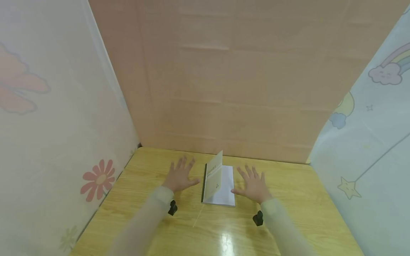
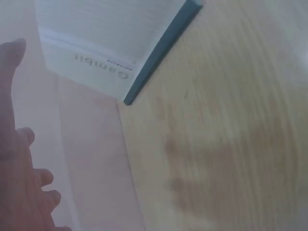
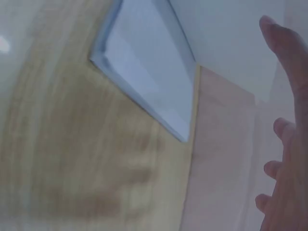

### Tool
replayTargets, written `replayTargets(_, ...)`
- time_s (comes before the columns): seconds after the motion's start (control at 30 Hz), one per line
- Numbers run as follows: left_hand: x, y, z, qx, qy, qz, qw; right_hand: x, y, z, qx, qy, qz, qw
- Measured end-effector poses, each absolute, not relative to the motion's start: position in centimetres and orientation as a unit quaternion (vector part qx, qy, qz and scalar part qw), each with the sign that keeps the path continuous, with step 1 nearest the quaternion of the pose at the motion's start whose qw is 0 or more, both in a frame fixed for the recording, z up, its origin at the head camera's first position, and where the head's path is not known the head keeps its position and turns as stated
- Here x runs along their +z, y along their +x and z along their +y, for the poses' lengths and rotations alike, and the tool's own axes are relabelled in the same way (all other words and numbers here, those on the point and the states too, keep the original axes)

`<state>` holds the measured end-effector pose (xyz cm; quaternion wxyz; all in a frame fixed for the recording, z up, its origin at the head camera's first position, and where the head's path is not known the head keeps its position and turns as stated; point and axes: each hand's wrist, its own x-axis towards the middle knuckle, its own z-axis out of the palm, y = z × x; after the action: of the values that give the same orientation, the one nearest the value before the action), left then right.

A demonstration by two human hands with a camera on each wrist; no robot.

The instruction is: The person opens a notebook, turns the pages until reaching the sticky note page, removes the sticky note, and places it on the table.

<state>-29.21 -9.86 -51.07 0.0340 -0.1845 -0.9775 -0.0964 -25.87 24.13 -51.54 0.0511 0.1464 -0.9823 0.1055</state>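
Note:
A notebook (image 1: 226,192) lies on the wooden table with its cover (image 1: 214,176) standing half raised from a dark spine strip (image 2: 161,53) on the left side. "Gambit" is printed on that cover, legible upside down in the left wrist view. White pages (image 3: 149,67) show beneath it. To the left of the notebook, my left hand (image 1: 179,177) is spread with its fingers apart, holding nothing. On the other side, my right hand (image 1: 253,186) is spread too, its thumb tip overlapping the page edge in the head view.
The wooden table (image 1: 301,199) reaches back to a tan backdrop (image 1: 224,89). Pale printed sheets with flowers (image 1: 99,177) on the left and a star (image 1: 349,187) on the right flank it. Each wrist wears a small black device (image 1: 258,218).

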Motion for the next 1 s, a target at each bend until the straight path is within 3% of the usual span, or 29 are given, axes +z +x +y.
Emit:
replayTargets(0.17, -53.3, -28.3, -9.5, -0.114, -0.204, -0.971, 0.047, -53.1, -24.6, 23.9, 0.123, 0.163, -0.978, 0.051)
replayTargets(0.53, -56.9, -26.3, -8.0, -0.101, -0.239, -0.966, 0.008, -56.8, -23.5, 23.7, 0.182, 0.157, -0.971, -0.009)
replayTargets(1.0, -59.2, -25.1, -7.7, -0.223, -0.219, -0.946, -0.086, -59.0, -23.3, 23.8, 0.273, 0.094, -0.955, -0.064)
